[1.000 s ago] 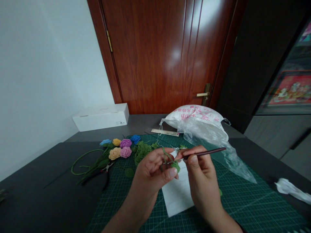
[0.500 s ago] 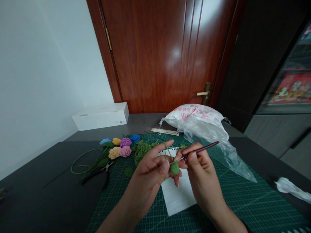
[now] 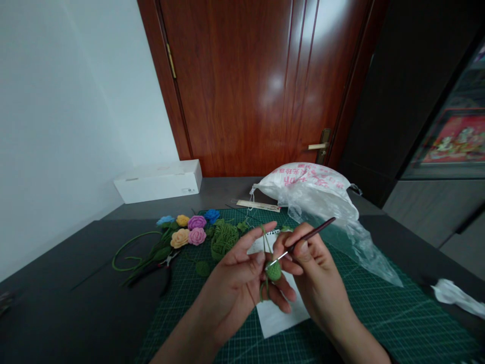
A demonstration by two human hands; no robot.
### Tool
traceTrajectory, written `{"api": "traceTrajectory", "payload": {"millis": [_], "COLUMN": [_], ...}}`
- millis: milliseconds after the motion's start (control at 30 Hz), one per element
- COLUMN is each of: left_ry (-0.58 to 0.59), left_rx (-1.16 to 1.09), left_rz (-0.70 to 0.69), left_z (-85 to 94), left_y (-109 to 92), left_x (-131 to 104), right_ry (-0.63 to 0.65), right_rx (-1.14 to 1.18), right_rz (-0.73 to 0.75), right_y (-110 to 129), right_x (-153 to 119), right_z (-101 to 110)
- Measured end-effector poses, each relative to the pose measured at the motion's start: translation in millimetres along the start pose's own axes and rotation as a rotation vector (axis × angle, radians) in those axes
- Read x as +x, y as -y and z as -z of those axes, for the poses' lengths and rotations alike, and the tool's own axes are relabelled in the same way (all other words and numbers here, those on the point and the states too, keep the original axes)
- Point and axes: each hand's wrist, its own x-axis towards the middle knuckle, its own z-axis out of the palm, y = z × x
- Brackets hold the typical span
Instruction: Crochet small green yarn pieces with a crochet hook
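Note:
In my left hand (image 3: 237, 275) I pinch a small green crocheted piece (image 3: 273, 271) between thumb and fingers. Green yarn (image 3: 264, 240) runs over my raised left index finger and loops around the lower fingers. My right hand (image 3: 312, 260) grips a crochet hook (image 3: 311, 234) with a dark handle, its metal tip at the top of the green piece. Below both hands lies a white notepad (image 3: 278, 321). Behind my left hand sits a ball of green yarn (image 3: 224, 239).
Crocheted flowers (image 3: 197, 228) and black-handled pliers (image 3: 166, 263) lie to the left. A green cutting mat (image 3: 364, 303) covers the desk's middle. Farther back are a white box (image 3: 159, 183), a ruler (image 3: 258, 205) and a white plastic bag (image 3: 314, 187). A crumpled white wrapper (image 3: 458, 298) lies at right.
The hook's handle has dipped slightly and its tip now points more steeply down into the green piece. My lower left fingers have spread, showing yarn looped around them.

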Motion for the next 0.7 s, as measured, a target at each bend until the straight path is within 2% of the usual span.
{"api": "traceTrajectory", "payload": {"millis": [100,200,433,700], "left_ry": [0.019,-0.013,-0.112,-0.139], "left_rx": [-0.027,-0.008,0.092,0.256], "left_rz": [0.017,0.001,-0.074,-0.178], "left_z": [1.9,3.4,0.2,5.0], "left_y": [2.0,2.0,-3.7,-1.6], "left_x": [0.3,-0.3,-1.3,0.8], "right_ry": [0.019,0.032,-0.049,-0.044], "right_rx": [0.016,0.009,-0.026,-0.040], "right_rz": [-0.012,0.005,0.076,0.133], "right_y": [-1.3,-2.5,0.4,0.7], "right_x": [-0.4,-0.5,1.2,-1.1], "right_z": [1.2,2.8,0.4,-0.9]}}
